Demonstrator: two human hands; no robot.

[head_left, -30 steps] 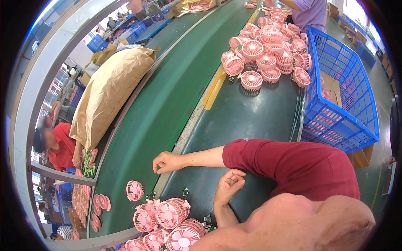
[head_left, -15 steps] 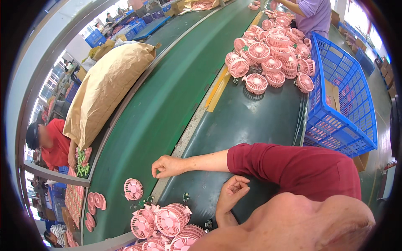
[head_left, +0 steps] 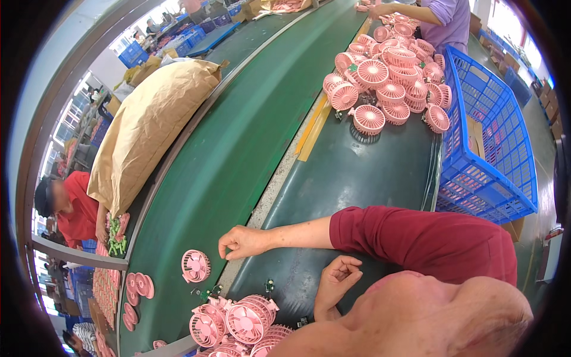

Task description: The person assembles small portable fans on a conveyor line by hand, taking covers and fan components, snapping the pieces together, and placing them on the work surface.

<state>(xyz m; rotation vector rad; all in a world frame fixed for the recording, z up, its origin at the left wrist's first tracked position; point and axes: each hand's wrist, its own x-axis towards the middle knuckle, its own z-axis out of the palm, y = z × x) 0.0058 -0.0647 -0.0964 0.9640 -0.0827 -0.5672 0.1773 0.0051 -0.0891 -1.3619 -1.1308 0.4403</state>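
Note:
My right hand [head_left: 242,242] reaches out over the seam between the green belt and the dark work surface, fingers curled closed, with nothing visible in them. My left hand [head_left: 336,284] hovers over the dark surface, its fingers loosely bent and the thumb apart, holding nothing. Close to the right hand, one round pink fan housing [head_left: 195,266] rests on the green belt. Several pink fan heads [head_left: 245,323] are heaped at the lower edge, partly hidden by my head. Small green circuit boards [head_left: 206,294] on wires stick out beside them.
A large heap of pink fans [head_left: 389,83] covers the far dark surface [head_left: 363,172]. A blue crate [head_left: 458,160] stands to its right. Across the green belt [head_left: 196,178] are a brown sack [head_left: 154,125] and a person in red [head_left: 77,205]. Another person in purple [head_left: 446,24] works at the far end.
The view has shifted slightly, moving most things a little to the right. My hands keep nearly the same pose. The far person's arm has lowered toward the green belt.

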